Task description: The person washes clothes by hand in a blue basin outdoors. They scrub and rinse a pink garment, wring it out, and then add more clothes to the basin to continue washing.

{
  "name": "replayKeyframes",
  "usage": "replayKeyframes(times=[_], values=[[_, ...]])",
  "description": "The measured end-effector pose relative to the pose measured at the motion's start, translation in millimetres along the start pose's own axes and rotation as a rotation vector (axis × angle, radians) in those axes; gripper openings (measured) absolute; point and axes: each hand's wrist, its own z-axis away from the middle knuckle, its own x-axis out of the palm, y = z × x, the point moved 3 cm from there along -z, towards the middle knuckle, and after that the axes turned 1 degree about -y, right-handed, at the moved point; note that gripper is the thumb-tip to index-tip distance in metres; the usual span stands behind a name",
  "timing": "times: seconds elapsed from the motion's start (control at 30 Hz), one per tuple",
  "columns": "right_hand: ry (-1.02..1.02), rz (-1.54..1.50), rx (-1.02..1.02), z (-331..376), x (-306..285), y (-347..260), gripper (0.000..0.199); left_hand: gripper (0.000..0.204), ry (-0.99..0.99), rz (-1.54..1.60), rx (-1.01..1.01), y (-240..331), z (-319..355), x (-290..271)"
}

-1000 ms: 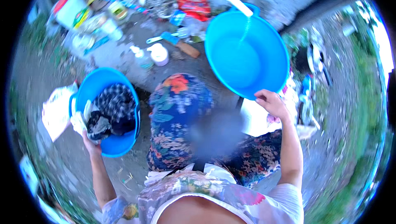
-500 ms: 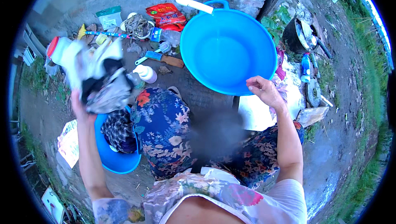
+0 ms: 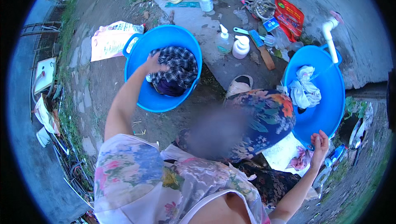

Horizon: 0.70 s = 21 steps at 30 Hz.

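Head view: two blue tubs; left tub [image 3: 142, 96] under the left hand [image 3: 156, 64], right tub [image 3: 324, 119] just past the right hand [image 3: 319, 143].
Left fingers: spread over the checked cloth [image 3: 179, 65], no grip visible; whether they touch it cannot be told.
Right fingers: loosely bent, nothing seen in them; contact with the near rim cannot be told.
Pale load: white cloth [image 3: 306, 93] lies in the right tub, beyond the right fingertips.
Tipping risk: a hard pull on tangled cloth by the left fingers could drag the light tub over.
Overflow risk: the tap pipe [image 3: 330, 38] ends above the right tub, farther out than the right fingers; water left running could top the rim.
Staining risk: dark dye could mark the white cloth if both share water.
Knock risk: the pump bottle [image 3: 240, 47], between and beyond both hands, could fall to a swinging sleeve.
Materials: tubs smooth, round, apparently plastic; checked cloth soft, bunched; white cloth limp, twisted; brush [image 3: 264, 53] flat, wooden-handled, blue-bristled.
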Motion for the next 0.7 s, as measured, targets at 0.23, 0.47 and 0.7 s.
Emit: replayKeyframes(times=[0.23,0.47,0.7], values=[[0.074,0.493,-0.037,-3,27,-11,0.030,0.124,0.118,0.144,-0.342,14,-8,119],[0.039,0.519,-0.005,-9,23,-2,0.028,0.065,0.567,0.726,-0.090,-32,8,83],[-0.023,0.526,-0.095,2,29,-13,0.027,0.057,0.580,1.618,0.237,-54,86,-52]])
